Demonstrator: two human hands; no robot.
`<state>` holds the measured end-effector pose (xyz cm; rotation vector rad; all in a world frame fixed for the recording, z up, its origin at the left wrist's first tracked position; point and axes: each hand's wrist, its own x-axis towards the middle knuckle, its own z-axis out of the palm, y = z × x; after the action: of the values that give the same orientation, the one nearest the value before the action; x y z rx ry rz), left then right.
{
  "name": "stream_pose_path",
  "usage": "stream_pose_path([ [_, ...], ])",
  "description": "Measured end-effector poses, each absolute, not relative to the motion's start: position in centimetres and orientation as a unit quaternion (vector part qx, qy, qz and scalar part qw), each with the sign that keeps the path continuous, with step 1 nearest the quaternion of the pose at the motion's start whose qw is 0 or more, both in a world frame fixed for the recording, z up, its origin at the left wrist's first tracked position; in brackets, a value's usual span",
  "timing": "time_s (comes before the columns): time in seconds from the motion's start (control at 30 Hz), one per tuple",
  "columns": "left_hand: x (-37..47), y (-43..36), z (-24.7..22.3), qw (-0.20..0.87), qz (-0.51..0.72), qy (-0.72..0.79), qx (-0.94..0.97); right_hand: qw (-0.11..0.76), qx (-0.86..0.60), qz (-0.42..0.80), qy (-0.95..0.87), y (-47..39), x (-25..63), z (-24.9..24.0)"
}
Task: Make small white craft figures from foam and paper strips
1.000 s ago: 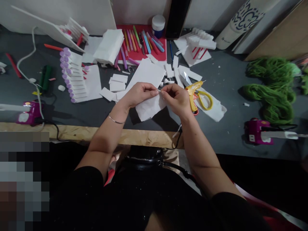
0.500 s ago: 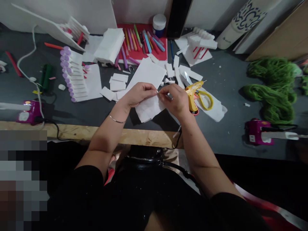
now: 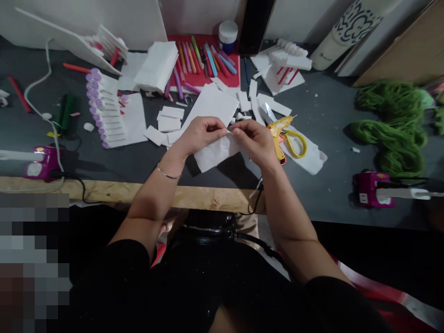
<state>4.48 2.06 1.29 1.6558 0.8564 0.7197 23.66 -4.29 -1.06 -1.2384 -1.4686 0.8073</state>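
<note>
A thin white sheet of tissue (image 3: 215, 153) hangs between my two hands over the dark table. Thumb and fingers of my left hand (image 3: 207, 134) pinch its upper edge. My right hand (image 3: 252, 138) pinches the same edge a short way to the right, fingertips close to the left ones. Just right of my right hand lie a yellow glue gun (image 3: 277, 134) and yellow-handled scissors (image 3: 297, 144), on a white strip. Behind my hands a larger white sheet (image 3: 217, 104) lies flat, partly covered by them.
Colored markers (image 3: 194, 60) lie on a red sheet at the back. A purple-tipped white model (image 3: 104, 108) stands at left, with a folded white stack (image 3: 156, 67) behind. Green yarn (image 3: 395, 125) lies at right. Purple power adapters (image 3: 373, 189) sit near the front edge.
My right hand has turned and its fingers have shifted slightly along the top edge. The tissue now spreads wider to the right and its lower edge sits a little higher.
</note>
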Motion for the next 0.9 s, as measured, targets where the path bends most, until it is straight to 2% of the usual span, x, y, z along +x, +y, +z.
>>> stream_pose_path([
  [0.17, 4.4, 2.1, 1.3, 0.516, 0.307, 0.347, 0.72, 0.533, -0.494, 0.366, -0.581, -4.2, 23.7, -1.0],
  [0.63, 4.5, 1.4, 1.5, 0.457, 0.265, 0.34, 0.778, 0.456, -0.557, 0.363, -0.591, -4.6, 23.7, 0.0],
  [0.77, 4.5, 1.4, 1.5, 0.471, 0.253, 0.355, 0.767, 0.449, -0.555, 0.374, -0.592, -4.5, 23.7, -0.3],
  [0.9, 4.2, 1.7, 1.7, 0.496, 0.233, 0.374, 0.749, 0.472, -0.555, 0.324, -0.603, -4.5, 23.4, -0.2],
])
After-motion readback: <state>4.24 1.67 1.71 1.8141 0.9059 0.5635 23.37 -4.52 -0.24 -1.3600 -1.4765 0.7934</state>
